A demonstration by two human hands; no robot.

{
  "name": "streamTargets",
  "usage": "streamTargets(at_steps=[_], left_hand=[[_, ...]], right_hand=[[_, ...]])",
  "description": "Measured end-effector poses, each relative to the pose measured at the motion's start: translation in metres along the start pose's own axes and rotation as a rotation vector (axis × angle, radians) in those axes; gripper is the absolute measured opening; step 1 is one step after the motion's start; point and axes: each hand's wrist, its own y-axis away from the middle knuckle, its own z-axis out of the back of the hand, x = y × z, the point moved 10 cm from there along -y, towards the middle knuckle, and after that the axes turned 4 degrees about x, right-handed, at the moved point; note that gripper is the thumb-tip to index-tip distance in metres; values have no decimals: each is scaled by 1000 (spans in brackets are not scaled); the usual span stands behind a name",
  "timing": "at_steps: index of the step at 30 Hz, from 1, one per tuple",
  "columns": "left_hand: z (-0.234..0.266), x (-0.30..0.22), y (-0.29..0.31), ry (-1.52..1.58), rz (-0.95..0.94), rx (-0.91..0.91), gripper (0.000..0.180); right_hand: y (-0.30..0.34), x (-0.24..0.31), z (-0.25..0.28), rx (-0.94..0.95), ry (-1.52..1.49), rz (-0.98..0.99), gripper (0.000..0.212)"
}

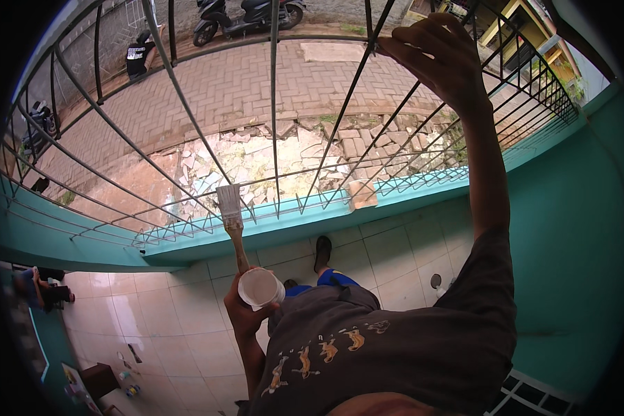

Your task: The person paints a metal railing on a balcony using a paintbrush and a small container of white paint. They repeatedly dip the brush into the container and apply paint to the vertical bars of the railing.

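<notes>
My left hand (243, 313) is closed around a white plastic cup (260, 287), whose inside looks pale. The same hand also grips a paintbrush (235, 225) by its wooden handle, with the pale, wide bristles pointing up and away from me, in front of the fence. My right hand (440, 59) is raised high at the metal fence (273, 111), its fingers bent and drawn together. Its fingertips meet a dark bar (357, 76); whether something small is pinched there I cannot make out.
A turquoise low wall (256, 229) carries the fence. Beyond lie broken tiles (249, 163), a paved lane (236, 90), a parked motorbike (246, 17) and a person (140, 57) in black. Behind me on the tiled floor (180, 305), another person (41, 288) sits at left, near a brown box (99, 380).
</notes>
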Motion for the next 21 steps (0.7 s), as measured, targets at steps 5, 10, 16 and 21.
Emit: streamTargets(at_steps=[5, 10, 16, 21], left_hand=[[-2, 5, -2, 3, 6, -13, 85], [-3, -3, -2, 30, -27, -6, 84], [-1, -3, -1, 12, -29, -15, 84], [5, 0, 3, -17, -54, -40, 84]], right_hand=[[15, -27, 7, -106, -309, -364, 19], [63, -11, -30, 30, -716, -803, 9], [71, 17, -124, 457, -543, -989, 20], [73, 21, -126, 68, -1255, -1225, 38]])
